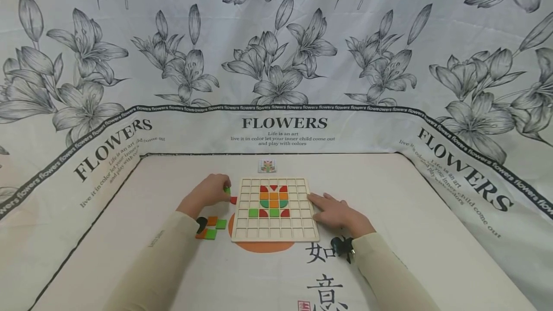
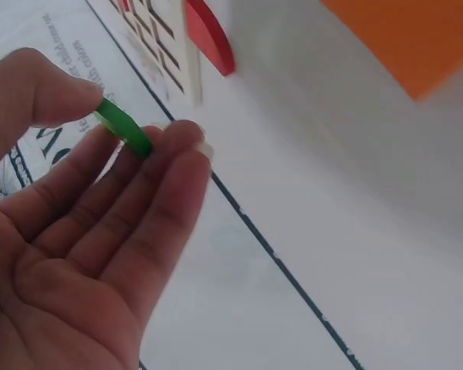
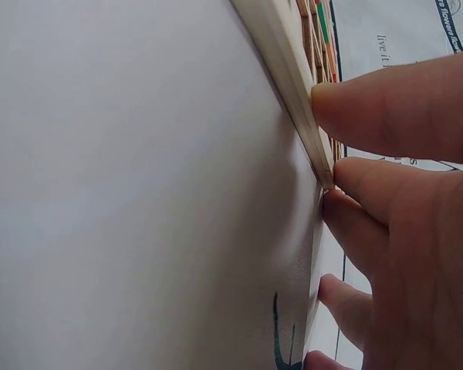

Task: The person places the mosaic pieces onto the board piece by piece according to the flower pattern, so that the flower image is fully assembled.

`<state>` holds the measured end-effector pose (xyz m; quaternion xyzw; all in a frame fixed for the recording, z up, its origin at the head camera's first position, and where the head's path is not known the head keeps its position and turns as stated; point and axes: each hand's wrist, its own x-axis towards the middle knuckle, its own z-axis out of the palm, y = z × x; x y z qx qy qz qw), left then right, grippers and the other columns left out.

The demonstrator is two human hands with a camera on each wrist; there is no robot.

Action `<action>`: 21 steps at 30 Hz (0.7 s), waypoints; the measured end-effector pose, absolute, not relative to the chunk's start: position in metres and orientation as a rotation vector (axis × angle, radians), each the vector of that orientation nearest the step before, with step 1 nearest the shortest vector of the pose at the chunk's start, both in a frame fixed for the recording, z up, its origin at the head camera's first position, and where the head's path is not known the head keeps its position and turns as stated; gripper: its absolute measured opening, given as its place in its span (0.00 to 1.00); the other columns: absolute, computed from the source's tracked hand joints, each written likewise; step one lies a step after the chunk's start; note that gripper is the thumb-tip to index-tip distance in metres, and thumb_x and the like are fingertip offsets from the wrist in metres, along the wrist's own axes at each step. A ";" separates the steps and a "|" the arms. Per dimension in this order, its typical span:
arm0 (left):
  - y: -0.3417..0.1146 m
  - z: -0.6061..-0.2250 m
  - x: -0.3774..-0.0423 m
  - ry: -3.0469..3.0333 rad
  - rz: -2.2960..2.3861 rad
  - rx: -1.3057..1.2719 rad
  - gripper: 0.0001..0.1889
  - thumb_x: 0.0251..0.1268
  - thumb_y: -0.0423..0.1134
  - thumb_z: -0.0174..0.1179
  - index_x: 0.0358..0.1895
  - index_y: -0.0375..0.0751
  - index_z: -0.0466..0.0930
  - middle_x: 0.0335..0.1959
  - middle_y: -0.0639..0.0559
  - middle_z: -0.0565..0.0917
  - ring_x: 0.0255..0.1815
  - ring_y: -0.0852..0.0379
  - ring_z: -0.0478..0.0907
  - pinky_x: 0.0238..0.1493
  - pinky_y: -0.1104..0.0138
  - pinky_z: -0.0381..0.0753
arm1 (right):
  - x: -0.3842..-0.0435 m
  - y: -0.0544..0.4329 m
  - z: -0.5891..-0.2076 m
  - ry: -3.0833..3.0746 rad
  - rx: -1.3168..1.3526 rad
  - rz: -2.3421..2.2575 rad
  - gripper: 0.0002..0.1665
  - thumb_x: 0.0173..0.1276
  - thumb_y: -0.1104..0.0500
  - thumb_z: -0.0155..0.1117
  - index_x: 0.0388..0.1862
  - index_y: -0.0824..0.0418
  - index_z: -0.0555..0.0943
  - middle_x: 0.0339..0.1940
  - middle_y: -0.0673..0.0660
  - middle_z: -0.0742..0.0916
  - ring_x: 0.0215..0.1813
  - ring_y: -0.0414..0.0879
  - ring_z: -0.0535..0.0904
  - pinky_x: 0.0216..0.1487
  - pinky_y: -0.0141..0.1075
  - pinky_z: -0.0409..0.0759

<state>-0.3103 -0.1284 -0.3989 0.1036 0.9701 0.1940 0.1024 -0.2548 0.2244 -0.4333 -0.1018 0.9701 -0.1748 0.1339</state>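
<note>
My left hand (image 1: 210, 190) pinches a green piece (image 2: 125, 129) between thumb and fingertips, just left of the wooden grid board (image 1: 276, 235). A red piece (image 1: 234, 200) with a curved edge lies by the board's left side, below that hand. Thumb and fingertips of my right hand (image 1: 339, 212) rest against the board's right edge. In the board's cells sit red, orange and green pieces: two orange squares flank an orange middle, with a red triangle (image 1: 273, 187) above. In the lower filled row are a light green square (image 1: 253, 213) and red curved pieces.
Several orange and green squares (image 1: 221, 224) lie beside the left wrist, left of the board. A small pattern card (image 1: 267, 166) lies behind the board. The cloth beneath has an orange disc (image 1: 263, 247) and black characters (image 1: 326, 292). A flower-printed curtain (image 1: 276, 61) encloses the back and sides.
</note>
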 end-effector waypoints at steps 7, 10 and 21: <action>-0.103 -0.400 -0.309 2.810 0.673 0.432 0.20 0.56 0.37 0.67 0.52 0.38 0.79 0.41 0.50 0.81 0.40 0.54 0.75 0.45 0.62 0.79 | -0.257 0.225 -0.435 2.812 -0.292 -0.510 0.39 0.67 0.50 0.52 0.77 0.50 0.58 0.78 0.54 0.63 0.79 0.61 0.49 0.71 0.69 0.44; -0.092 -0.401 -0.308 2.791 0.693 0.499 0.20 0.56 0.36 0.67 0.53 0.38 0.79 0.42 0.50 0.82 0.40 0.54 0.75 0.47 0.61 0.79 | -0.257 0.225 -0.436 2.814 -0.294 -0.510 0.39 0.66 0.51 0.52 0.77 0.50 0.58 0.78 0.54 0.63 0.79 0.62 0.49 0.70 0.69 0.44; -0.049 -0.407 -0.301 2.720 0.690 0.694 0.17 0.56 0.37 0.67 0.51 0.42 0.83 0.42 0.54 0.83 0.41 0.55 0.76 0.50 0.63 0.79 | -0.257 0.226 -0.436 2.811 -0.285 -0.511 0.40 0.66 0.50 0.52 0.77 0.50 0.57 0.78 0.53 0.63 0.80 0.61 0.48 0.71 0.68 0.43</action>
